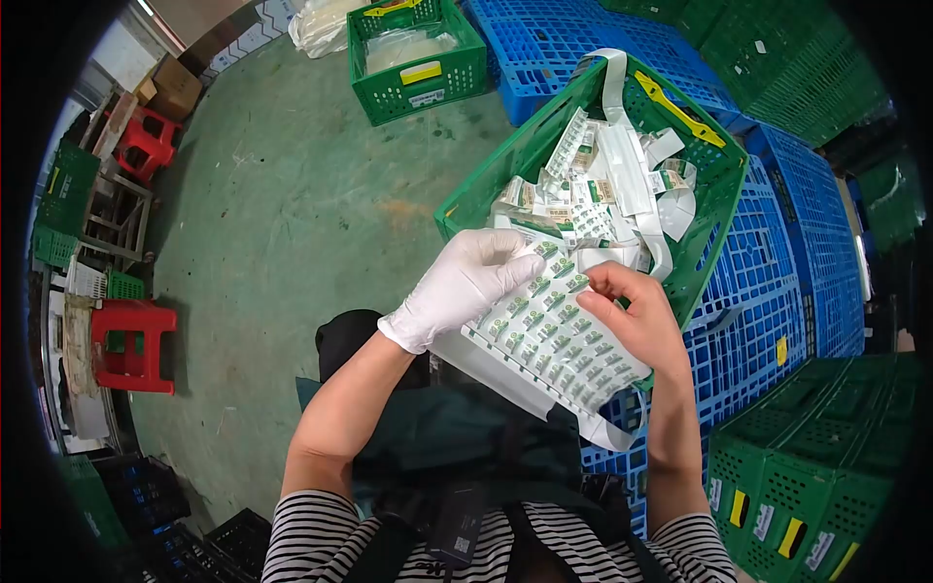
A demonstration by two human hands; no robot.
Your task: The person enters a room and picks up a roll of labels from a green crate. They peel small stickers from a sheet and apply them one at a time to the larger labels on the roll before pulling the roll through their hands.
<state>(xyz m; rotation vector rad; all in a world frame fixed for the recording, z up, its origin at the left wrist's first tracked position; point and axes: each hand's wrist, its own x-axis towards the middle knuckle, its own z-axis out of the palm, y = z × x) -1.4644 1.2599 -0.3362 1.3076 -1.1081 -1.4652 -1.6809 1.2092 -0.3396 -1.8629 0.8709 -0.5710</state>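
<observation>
A white sheet of small green-printed stickers [559,345] hangs tilted in front of my body. My left hand [462,284], in a white glove, grips its upper left edge between thumb and fingers. At the upper right of the sheet, my bare right hand [634,313] has thumb and fingertips pinched together; whether they hold the sheet's edge or a single sticker is not visible. White backing paper [505,374] hangs below the sheet. Just beyond my hands, a green crate [515,155] contains a loose heap of label strips and sticker sheets [593,189].
The crate rests by blue plastic pallets [758,282] on the right. Another green crate [418,83] with clear plastic inside stands ahead. Stacked green crates [816,466] are at the lower right. Red stools [136,345] line the left side of the green floor [282,223].
</observation>
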